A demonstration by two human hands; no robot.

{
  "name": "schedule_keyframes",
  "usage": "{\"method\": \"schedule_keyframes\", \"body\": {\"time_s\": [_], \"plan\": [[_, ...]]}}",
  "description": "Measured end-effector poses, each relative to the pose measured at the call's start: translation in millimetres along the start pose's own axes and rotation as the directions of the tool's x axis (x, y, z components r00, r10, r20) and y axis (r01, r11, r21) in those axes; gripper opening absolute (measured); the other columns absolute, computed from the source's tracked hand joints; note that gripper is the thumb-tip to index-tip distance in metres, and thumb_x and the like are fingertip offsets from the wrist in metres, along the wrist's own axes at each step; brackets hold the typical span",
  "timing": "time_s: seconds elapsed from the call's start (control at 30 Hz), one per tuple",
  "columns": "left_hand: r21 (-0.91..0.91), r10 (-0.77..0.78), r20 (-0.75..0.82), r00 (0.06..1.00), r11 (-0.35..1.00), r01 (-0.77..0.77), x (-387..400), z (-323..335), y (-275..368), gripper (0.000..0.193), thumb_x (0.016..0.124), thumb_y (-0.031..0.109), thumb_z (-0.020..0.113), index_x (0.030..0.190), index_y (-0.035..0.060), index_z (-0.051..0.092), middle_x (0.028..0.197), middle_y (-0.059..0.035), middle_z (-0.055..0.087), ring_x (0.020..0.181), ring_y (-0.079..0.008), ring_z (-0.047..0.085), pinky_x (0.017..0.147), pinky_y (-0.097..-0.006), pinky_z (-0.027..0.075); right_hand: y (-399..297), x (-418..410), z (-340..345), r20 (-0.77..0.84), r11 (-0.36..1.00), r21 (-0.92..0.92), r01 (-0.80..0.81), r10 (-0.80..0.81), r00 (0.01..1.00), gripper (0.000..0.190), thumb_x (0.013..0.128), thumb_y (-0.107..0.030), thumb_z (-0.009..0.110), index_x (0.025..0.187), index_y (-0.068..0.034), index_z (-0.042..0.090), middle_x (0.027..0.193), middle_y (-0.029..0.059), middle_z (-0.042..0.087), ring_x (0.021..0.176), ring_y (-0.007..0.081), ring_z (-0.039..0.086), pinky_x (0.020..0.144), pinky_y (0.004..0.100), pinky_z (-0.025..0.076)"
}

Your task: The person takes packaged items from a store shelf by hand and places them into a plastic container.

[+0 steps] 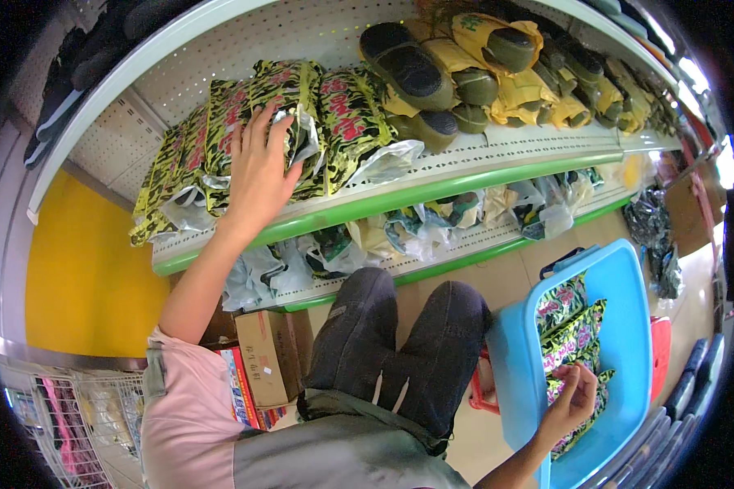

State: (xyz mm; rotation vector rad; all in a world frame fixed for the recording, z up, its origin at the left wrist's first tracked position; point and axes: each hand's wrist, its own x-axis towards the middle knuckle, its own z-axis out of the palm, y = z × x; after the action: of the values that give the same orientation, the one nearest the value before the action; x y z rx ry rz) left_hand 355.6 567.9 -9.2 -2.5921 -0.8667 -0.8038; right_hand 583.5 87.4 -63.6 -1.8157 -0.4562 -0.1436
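My left hand [258, 165] lies with fingers apart against camouflage-patterned plastic packages [353, 125] standing in a row on the shelf. These are yellow, green and black, bear pink writing, and have clear plastic at their lower ends. My left thumb is beside the silvery end of one package. On my right, a blue plastic bin [629, 287] contains several similar packages [567, 339]. My right hand [572, 397] is over them with fingers curled. Whether it pinches a package edge cannot be made out.
Olive rubber-soled shoes [407, 64] with yellow paper fill the shelf's right part. The shelf has a green front edge [397, 198]. Plastic-wrapped goods [428, 226] lie on the lower shelf. A cardboard box [262, 360] and a wire basket [73, 422] stand to the left; a red stool [660, 354] shows by the bin.
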Motion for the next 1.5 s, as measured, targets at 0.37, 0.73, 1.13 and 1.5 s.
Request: {"method": "schedule_keyframes", "body": {"time_s": [0.37, 0.73, 1.13, 1.5], "plan": [[0.130, 0.060, -0.040, 0.997, 0.990, -0.054, 20, 16, -10, 0.045, 0.084, 0.004, 0.066, 0.129, 0.0024, 0.062, 0.126, -0.0149, 0.069, 0.121, -0.0278, 0.064, 0.113, -0.0572, 0.034, 2, -3, 1, 0.045, 0.996, 0.075, -0.046, 0.043, 0.998, 0.011, 0.101, -0.006, 0.060, 0.101, 0.004, 0.064, 0.080, 0.0095, 0.068, 0.074, 0.0137, 0.063, 0.071, 0.0272, 0.050], [-0.199, -0.073, -0.266, 0.961, 0.980, 0.019, 12, -44, 12, 0.044, 0.079, -0.005, 0.057, 0.119, 0.0044, 0.071, 0.122, -0.0154, 0.070, 0.110, -0.0330, 0.067, 0.097, -0.0420, 0.052, -19, -39, 48, 0.176, 0.962, 0.226, -0.151, 0.112, 0.978, 0.006, 0.099, 0.001, 0.061, 0.100, 0.005, 0.064, 0.085, 0.0101, 0.070, 0.076, 0.0145, 0.068, 0.072, 0.0276, 0.053], [-0.497, 0.211, -0.200, 0.957, 0.820, -0.284, -139, -87, 121, 0.030, 0.074, 0.003, 0.074, 0.103, 0.0018, 0.074, 0.119, -0.0090, 0.073, 0.114, -0.0304, 0.068, 0.098, -0.0445, 0.054, -61, -56, 204, 0.918, 0.491, 0.335, -0.804, 0.023, 0.397, 0.056, 0.109, -0.037, 0.046, 0.145, 0.006, 0.041, 0.135, 0.0207, 0.059, 0.121, 0.0256, 0.061, 0.097, 0.0382, 0.052], [-0.774, 0.256, -0.208, 0.944, 0.546, -0.319, -227, -76, 161, 0.023, 0.086, 0.018, 0.077, 0.106, 0.0092, 0.071, 0.121, -0.0151, 0.063, 0.117, -0.0367, 0.058, 0.098, -0.0496, 0.051, -87, -47, 207, 0.880, 0.765, 0.296, -0.572, 0.016, 0.476, 0.056, 0.085, -0.019, 0.082, 0.129, 0.004, 0.056, 0.116, 0.0071, 0.067, 0.106, 0.0139, 0.057, 0.096, 0.0321, 0.048]]}}
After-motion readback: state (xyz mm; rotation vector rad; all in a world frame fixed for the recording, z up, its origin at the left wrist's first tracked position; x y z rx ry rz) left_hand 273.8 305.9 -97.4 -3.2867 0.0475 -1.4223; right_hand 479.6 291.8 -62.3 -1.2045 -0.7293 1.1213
